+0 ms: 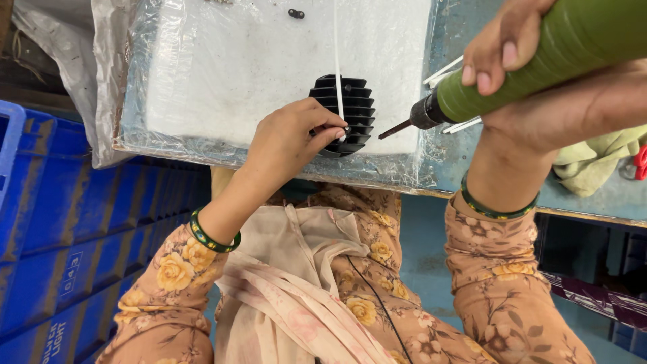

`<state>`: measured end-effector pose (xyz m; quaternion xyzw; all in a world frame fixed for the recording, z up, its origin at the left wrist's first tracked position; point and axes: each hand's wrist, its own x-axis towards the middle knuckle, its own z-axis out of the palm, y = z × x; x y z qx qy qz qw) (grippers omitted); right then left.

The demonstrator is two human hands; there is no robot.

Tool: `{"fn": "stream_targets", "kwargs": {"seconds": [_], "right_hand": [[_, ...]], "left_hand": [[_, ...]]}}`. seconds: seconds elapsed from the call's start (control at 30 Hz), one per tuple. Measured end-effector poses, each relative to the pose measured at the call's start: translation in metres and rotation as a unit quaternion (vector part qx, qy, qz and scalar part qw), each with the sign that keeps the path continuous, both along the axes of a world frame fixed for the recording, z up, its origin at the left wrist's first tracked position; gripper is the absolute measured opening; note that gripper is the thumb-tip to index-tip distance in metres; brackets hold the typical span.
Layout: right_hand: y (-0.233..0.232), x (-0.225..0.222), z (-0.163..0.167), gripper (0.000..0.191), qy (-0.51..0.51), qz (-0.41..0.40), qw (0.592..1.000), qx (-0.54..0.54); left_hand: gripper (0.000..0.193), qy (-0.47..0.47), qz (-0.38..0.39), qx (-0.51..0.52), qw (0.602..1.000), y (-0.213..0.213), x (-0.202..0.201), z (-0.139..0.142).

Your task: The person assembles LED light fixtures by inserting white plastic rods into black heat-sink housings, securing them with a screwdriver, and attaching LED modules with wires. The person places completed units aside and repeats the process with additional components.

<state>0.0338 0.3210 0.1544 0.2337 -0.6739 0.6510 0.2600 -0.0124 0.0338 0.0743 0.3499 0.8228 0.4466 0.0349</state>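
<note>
A black ribbed, round part (350, 101) lies on a white foam pad (229, 67) wrapped in clear plastic. My left hand (290, 141) rests on its near edge, fingertips pinching a small piece at the rim where a thin white wire (337, 54) runs down across the ribs. My right hand (526, 67) grips a green-handled electric screwdriver (539, 61); its dark bit (394, 129) points left, a short gap from the part's right side.
The pad sits on a blue-grey workbench (458, 155). Blue plastic crates (67, 229) stand at the left. A green cloth (600, 162) and a red item lie at the right. White sticks (445, 71) lie under the tool. Small black pieces (296, 13) rest on the pad's far side.
</note>
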Motion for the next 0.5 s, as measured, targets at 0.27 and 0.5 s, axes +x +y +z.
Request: {"fn": "stream_targets", "kwargs": {"seconds": [0.27, 0.5], "right_hand": [[-0.003, 0.003, -0.001, 0.096, -0.008, -0.009, 1.0, -0.007], [0.0, -0.004, -0.009, 0.091, 0.007, 0.028, 0.998, -0.053]], "left_hand": [[0.012, 0.176, 0.02, -0.027, 0.984, 0.002, 0.013, -0.005], [0.008, 0.26, -0.02, -0.123, 0.957, 0.005, 0.007, -0.008]]}}
